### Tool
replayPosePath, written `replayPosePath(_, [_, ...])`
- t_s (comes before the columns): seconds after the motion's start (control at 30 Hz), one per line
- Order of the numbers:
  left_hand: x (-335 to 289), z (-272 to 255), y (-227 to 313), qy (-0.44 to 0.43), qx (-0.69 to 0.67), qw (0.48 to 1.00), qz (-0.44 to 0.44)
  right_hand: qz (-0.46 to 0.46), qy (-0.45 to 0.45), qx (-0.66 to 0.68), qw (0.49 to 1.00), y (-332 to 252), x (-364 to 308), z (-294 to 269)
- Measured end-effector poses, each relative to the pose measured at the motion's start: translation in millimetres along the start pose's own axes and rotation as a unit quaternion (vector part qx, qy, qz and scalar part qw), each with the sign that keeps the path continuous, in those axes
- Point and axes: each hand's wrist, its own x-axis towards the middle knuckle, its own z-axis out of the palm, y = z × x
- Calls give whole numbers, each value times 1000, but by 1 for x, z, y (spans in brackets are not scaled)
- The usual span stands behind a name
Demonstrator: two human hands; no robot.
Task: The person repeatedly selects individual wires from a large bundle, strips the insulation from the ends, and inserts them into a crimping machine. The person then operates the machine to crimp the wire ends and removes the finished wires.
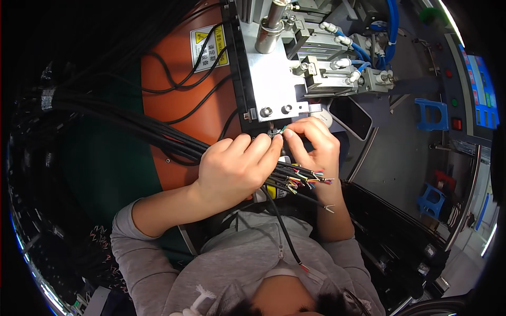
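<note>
Just below the front edge of the machine's metal plate (268, 68), both my hands meet with their fingertips close together. My left hand (229, 166) is closed, pinching thin wires (275, 134) at a cable end between thumb and forefinger. The right hand (315, 145) pinches a thin green wire (284, 128) beside it. Under my hands runs a bundle of black cables (174, 145), with its stripped ends (308, 178) fanning out in several colours near my right wrist. Another black cable (284, 231) hangs down over my front. My fingers partly hide the pinched wires.
Metal cylinders with blue air hoses (363, 52) stand at the machine's right. A dark phone-like device (351, 118) lies beside a white rounded object (322, 115). The orange surface (184, 113) carries loose cables and a warning label (209, 48). A control panel (464, 89) stands far right, near blue stools (432, 114).
</note>
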Motion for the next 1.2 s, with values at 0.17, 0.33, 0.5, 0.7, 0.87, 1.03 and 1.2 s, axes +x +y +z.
replayPosePath(0.17, [2, -2, 3, -20, 15, 999, -23, -38, -10, -42, 998, 0, -4, -1])
replayPosePath(0.33, [2, 3, 1, -9, 11, 1000, -19, -12, 48, 27, 998, 8, -5, 11])
replayPosePath(0.5, [4, 3, -3, 15, -11, 1000, -14, 214, 3, 258, 942, 16, -10, 15])
replayPosePath(0.7, [3, 3, -8, 27, -35, 999, -10, 129, 66, 126, 981, 17, -11, 23])
replayPosePath(0.87, [2, 3, -9, 25, -33, 999, -9, 65, 89, 99, 989, 11, -7, 22])
replayPosePath(1.03, [2, 3, -9, 25, -31, 999, -8, 218, 21, 149, 964, 14, -11, 19])
replayPosePath(1.2, [2, 3, -9, 26, -20, 999, -9, 39, 38, 70, 996, 8, -4, 13])
